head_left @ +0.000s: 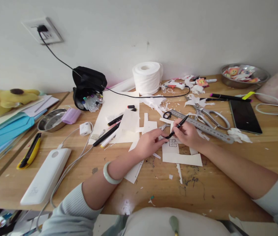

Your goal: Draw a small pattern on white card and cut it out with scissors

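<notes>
My right hand [186, 132] is closed around a black pen [183, 121], which slants down to the left. At the pen's lower end, the thumb and forefinger of my left hand [151, 142] pinch a small dark part; whether this is the tip or a cap is hard to see. Beneath both hands lies a cut white paper piece [183, 159] with a notch in it. A small black line drawing [173, 143] shows on that paper, just below the pen's lower end.
A steel ruler [210, 130] and scissors [216, 118] lie beyond my right hand. Markers [106, 135] rest on white sheets [114, 105] at left. Farther back stand a white roll [146, 78] and a steel bowl [244, 82]. A power bank [46, 177] and yellow cutter [30, 152] lie left.
</notes>
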Tool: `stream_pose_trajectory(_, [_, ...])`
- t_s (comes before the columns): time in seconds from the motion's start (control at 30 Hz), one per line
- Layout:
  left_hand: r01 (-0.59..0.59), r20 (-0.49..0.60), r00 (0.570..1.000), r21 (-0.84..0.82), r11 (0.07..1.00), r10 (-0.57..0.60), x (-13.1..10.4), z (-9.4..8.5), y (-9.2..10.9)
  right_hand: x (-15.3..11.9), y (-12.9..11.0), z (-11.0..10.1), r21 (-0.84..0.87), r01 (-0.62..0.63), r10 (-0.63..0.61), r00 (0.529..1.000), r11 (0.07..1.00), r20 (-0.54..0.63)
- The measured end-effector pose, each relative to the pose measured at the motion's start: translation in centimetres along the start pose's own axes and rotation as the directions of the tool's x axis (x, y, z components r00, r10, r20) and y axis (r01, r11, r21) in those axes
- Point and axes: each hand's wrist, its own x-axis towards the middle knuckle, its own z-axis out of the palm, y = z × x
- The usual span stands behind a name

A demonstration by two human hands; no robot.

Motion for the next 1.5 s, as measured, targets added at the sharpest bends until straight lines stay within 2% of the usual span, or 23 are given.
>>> stream_pose_trajectory(0.4, [0.012,0.0,1.0,0.02,1.0,-0.012,0.0,0.0,0.1,-0.2,0.1,-0.1,-0.011,0.003,-0.003,1.0,1.0,0.0])
stream_pose_trajectory(0.57, [0.017,0.001,1.0,0.013,1.0,-0.017,0.0,0.0,0.1,-0.3,0.3,0.0,0.043,-0.054,0.051,0.997,0.998,0.054])
stream_pose_trajectory(0.67, [0.011,0.001,1.0,0.008,1.0,-0.011,0.0,0.0,0.0,0.0,0.4,0.2,0.113,-0.093,0.093,0.996,0.989,0.006])
stream_pose_trajectory(0.77, [0.009,0.003,1.0,0.01,1.0,-0.009,0.0,0.1,-0.1,0.4,0.5,0.4,0.215,-0.179,0.189,0.982,0.96,-0.027])
stream_pose_trajectory(0.83, [0.009,0.002,1.0,0.013,1.0,-0.009,0.0,0.1,-0.1,0.6,0.6,0.6,0.248,-0.217,0.225,0.974,0.944,-0.003])
stream_pose_trajectory(1.0, [-0.001,0.002,1.0,0.023,1.0,0.001,0.0,0.1,-0.2,0.5,1.2,0.6,0.223,-0.237,0.223,0.971,0.946,0.085])
stream_pose_trajectory(1.4, [-0.008,-0.009,1.0,0.006,1.0,0.008,0.0,0.0,0.1,0.9,1.4,0.8,0.239,-0.329,0.306,0.943,0.913,0.131])
stream_pose_trajectory(1.5, [-0.012,-0.012,1.0,0.006,1.0,0.013,0.0,0.0,0.2,1.0,1.3,0.8,0.217,-0.318,0.298,0.947,0.923,0.12])
